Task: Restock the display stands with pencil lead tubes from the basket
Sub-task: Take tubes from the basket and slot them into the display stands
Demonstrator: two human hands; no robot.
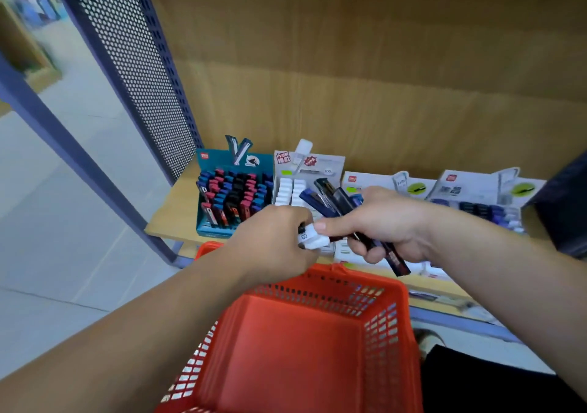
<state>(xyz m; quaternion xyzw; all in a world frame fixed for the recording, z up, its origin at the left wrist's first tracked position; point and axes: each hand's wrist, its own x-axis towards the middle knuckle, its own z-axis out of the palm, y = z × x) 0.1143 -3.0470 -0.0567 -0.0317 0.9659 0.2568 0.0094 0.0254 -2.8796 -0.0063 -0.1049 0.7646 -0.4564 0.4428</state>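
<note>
Faces a wooden shelf with both hands raised together above the red basket, almost touching. Grips in the right hand a fanned bundle of pencil lead tubes, blue, black and maroon, long axes slanting from far left to near right. Pinches in the left hand a white-capped tube at the bundle's near-left end; cannot tell whether the right hand holds that one too. Probably the picking-out of a single tube for placing.

Just beyond the left hand, far and left: the teal stand, packed with upright red, blue and black tubes, so nearer the left hand. Straight beyond both hands: the grey stand with white tubes. Further right, nearer the right hand: a third stand and a fourth stand.

Reads "B" on the white cap, "HB" on the third stand's card, "100" on the grey card. Small red brand squares on several cards, too blurred to read.
</note>
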